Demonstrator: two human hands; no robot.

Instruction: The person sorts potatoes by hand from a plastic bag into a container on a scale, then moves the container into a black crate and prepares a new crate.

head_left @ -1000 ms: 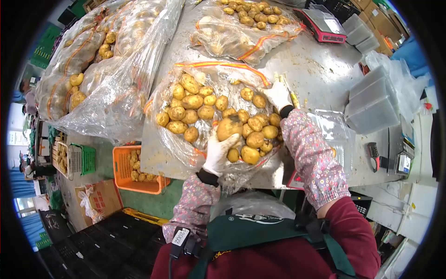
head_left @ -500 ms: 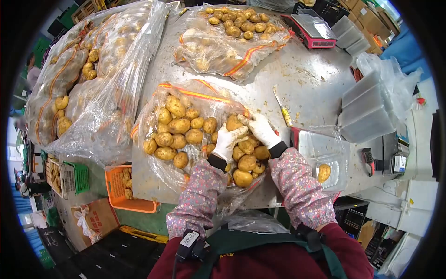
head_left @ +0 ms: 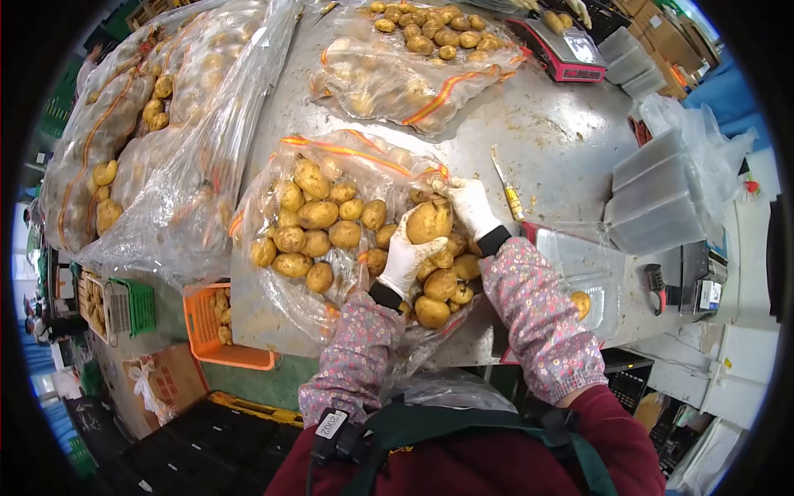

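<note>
My left hand (head_left: 407,255), in a white glove, is closed around a large potato (head_left: 430,223) lifted above the pile. To its right, my right hand (head_left: 470,205), also gloved, has its fingers closed at the orange-striped edge of the clear plastic bag (head_left: 356,152). Loose potatoes (head_left: 318,216) fill this opened bag, and more lie beneath both hands, partly hidden by them. One potato (head_left: 581,304) rests in a clear plastic tray (head_left: 597,285) on the right, half covered by my sleeve.
A knife with a yellow handle (head_left: 513,201) lies right of the bag. Stacked clear trays (head_left: 653,194) stand farther right. Behind are another potato bag (head_left: 413,95) and a red scale (head_left: 562,51), near a co-worker's gloved hand (head_left: 581,10). Large potato sacks (head_left: 190,140) occupy the left.
My left hand has raised the large potato and turned it into plain view. My right hand has shifted slightly to the bag's edge. A co-worker's hands and potatoes have appeared at the far scale.
</note>
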